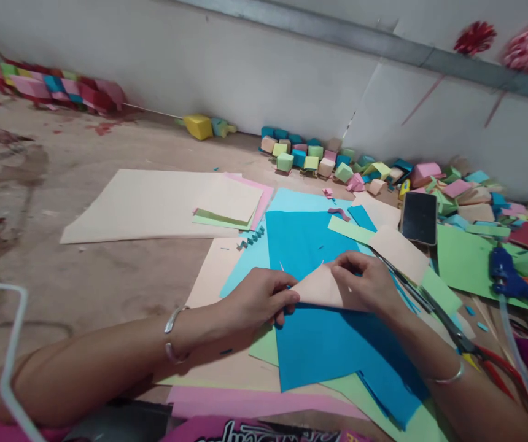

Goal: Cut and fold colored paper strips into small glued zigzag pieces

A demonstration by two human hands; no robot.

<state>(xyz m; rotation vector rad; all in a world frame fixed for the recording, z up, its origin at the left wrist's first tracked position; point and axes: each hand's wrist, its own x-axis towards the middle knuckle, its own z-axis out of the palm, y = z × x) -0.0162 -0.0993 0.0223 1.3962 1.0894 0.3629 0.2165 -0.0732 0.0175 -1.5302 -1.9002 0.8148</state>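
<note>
Between my hands, a peach paper piece (323,290) with a pointed top is held above blue paper sheets (298,245). My left hand (271,298) pinches its left corner between thumb and fingers. The fingers of my right hand (360,279) are closed on its upper right side and hide part of it. Scissors (452,331) with orange-red handles lie beside my right forearm. A light green strip (349,230) and a peach piece (399,253) rest just beyond my right hand.
Large peach sheets (153,205) lie at the left. A phone (419,218), a blue glue gun (501,270) and green paper (464,264) are at the right. Small paper boxes (298,158) line the wall. Paper flowers (474,38) hang upper right. A white bent rod (13,350) stands at lower left.
</note>
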